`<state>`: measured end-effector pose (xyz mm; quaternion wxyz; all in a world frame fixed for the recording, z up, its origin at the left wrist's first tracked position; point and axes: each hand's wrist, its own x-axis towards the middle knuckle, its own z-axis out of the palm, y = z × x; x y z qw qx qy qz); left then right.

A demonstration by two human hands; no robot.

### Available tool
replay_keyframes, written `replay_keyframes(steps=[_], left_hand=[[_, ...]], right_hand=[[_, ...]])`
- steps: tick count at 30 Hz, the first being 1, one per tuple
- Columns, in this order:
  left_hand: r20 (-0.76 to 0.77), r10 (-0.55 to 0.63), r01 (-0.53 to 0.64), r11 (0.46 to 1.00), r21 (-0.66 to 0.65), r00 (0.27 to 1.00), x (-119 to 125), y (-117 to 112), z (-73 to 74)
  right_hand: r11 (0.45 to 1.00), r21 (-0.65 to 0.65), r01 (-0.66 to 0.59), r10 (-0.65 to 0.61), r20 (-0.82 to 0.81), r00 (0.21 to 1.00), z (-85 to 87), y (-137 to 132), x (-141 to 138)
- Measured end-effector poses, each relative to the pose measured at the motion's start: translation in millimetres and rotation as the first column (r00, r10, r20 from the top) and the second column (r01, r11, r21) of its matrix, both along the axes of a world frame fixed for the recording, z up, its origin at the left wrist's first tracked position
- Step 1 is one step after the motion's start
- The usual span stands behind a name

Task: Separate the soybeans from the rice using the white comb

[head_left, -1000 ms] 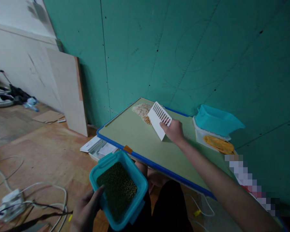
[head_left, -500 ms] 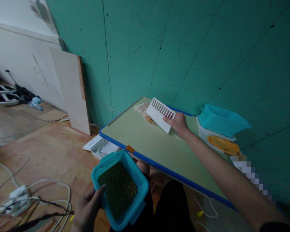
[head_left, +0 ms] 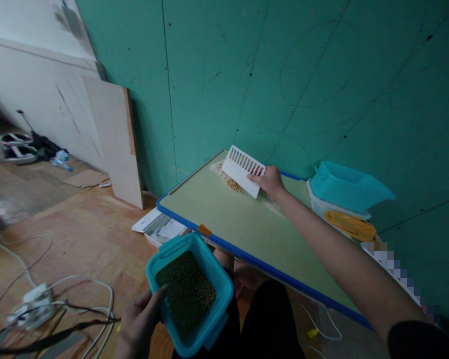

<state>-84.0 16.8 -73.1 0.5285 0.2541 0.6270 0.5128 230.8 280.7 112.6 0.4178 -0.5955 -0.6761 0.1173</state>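
Note:
My left hand grips the near left rim of a turquoise plastic container, thumb over the edge, below the table's front edge. Small dark green beans lie in it, with a patch of tan ones at the right. My right hand pinches the right end of a white slotted scraper, slots upward, above the table. Yellow soybean-like beans lie along the scraper's lower left side. A pale grain pile spreads behind them, and more pale grains lie under my right wrist.
Against the green wall, a turquoise bin sits on a white tray at the table's right, beside an orange cloth. An open white box lies on the floor. Cables and a power strip are at the lower left.
My right hand and the scraper have moved slightly up and left over the table, showing more of the pale grains near the wrist. My left hand still holds the container.

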Motion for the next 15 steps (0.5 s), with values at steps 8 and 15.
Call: replay_keyframes(steps=[8,15], left_hand=[[0.021,-0.013,0.012,1.0,0.017,1.0,4,-2,5.9],[0.021,0.038,-0.039,0.999,0.026,0.999,12,-2,19.6]], right_hand=[[0.996,-0.061,-0.062,0.056,-0.097,0.994,2.8,27,1],[0.975,-0.179,-0.134,0.092,-0.224,0.97,6.9,27,-3]])
